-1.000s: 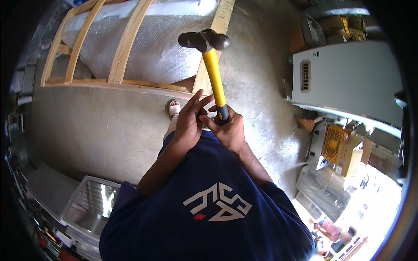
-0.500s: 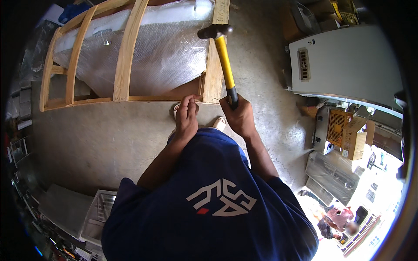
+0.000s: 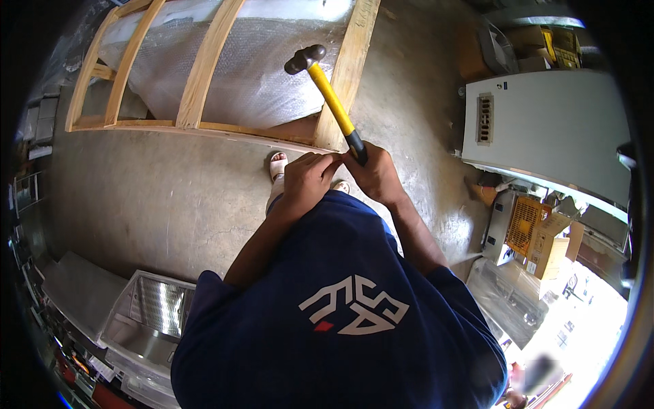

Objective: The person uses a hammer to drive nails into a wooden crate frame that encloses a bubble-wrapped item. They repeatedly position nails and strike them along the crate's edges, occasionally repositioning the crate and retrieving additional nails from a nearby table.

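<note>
My right hand is wrapped round the black grip of a ball-peen hammer. Its yellow handle slants up and left to a dark metal head. My left hand has its fingers curled and pinched, meeting the thumb side of my right hand; whatever sits between those fingertips is too small to make out. Just beyond both hands stands a wooden crate, its near corner closest to them. Seen behind its slats is a large bulky thing in bubble wrap, with the hammer head overlapping it in the view.
On the right stands a large pale grey cabinet, with an orange plastic crate and an opened cardboard box nearer me. A metal-lined open bin is at the lower left. My sandalled foot rests on the concrete floor.
My left hand has moved right to meet my right hand, its fingers now curled. The hammer has tilted further left. The crate appears higher in the view.
</note>
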Available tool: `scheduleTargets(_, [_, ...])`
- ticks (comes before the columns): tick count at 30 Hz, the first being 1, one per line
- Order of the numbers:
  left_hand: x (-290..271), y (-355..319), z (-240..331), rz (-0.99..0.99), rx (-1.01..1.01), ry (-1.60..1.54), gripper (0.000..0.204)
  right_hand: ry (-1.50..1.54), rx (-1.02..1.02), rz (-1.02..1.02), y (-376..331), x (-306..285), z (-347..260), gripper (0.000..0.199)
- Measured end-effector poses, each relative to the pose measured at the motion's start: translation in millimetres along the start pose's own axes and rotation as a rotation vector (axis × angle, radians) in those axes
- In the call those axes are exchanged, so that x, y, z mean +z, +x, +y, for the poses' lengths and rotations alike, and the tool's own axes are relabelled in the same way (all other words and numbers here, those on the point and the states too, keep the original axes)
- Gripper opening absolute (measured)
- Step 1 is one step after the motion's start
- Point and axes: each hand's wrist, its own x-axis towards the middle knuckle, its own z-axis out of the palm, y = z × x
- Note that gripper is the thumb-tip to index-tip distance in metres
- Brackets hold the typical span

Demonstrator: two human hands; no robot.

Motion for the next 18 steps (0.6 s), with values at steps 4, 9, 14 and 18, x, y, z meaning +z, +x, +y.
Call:
scheduleTargets(4, [12,-4,-4,0.043,-0.106,-0.029,0.011,-0.014,-0.06,-0.016,-1,-2,8,0.036])
scheduleTargets(9, [25,-19,-52,0.175,-0.524,-0.159,0.017,0.065,-0.013,-0.023,-19,-7,20,0.035])
scheduleTargets(14, [47,-24,-61,0.352,-0.461,-0.186,0.015,0.103,0.033,-0.034,-33,-7,57,0.032])
scheduleTargets(18, [53,-20,-57,0.43,-0.368,-0.215,0.015,0.087,0.008,-0.021,-40,-8,70,0.033])
